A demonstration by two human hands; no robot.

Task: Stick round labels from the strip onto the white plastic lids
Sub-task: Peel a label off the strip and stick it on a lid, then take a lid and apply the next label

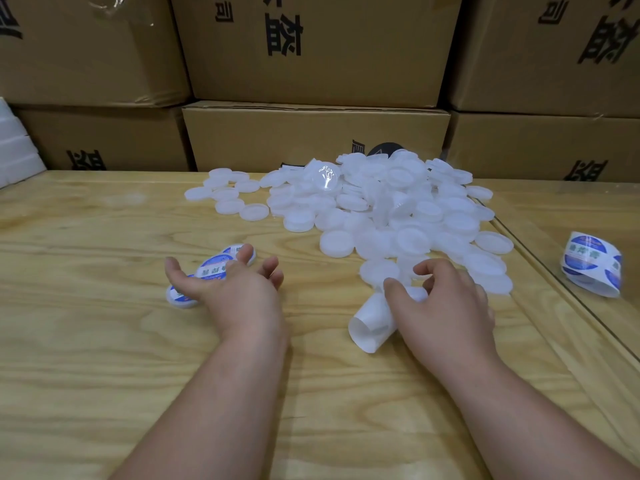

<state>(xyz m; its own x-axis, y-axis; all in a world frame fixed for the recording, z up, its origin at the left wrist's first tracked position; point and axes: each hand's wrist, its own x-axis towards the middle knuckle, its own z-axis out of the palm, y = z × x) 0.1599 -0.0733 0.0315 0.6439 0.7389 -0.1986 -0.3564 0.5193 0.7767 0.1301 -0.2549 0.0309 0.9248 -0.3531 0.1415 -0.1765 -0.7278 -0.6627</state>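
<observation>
Head view shows three labelled white lids (211, 271) under the relaxed, spread left hand (225, 285); the right hand (446, 303) grips a curled white backing strip (372, 320) beside a large unlabelled lid heap (388, 209) on the wooden worktop (104, 341). Most remains.

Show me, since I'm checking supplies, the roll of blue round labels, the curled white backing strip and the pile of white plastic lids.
Roll of blue round labels (593, 263), head view, printed outer face.
Curled white backing strip (372, 322), head view, open lower end.
Pile of white plastic lids (391, 202), head view, pile's middle.
</observation>
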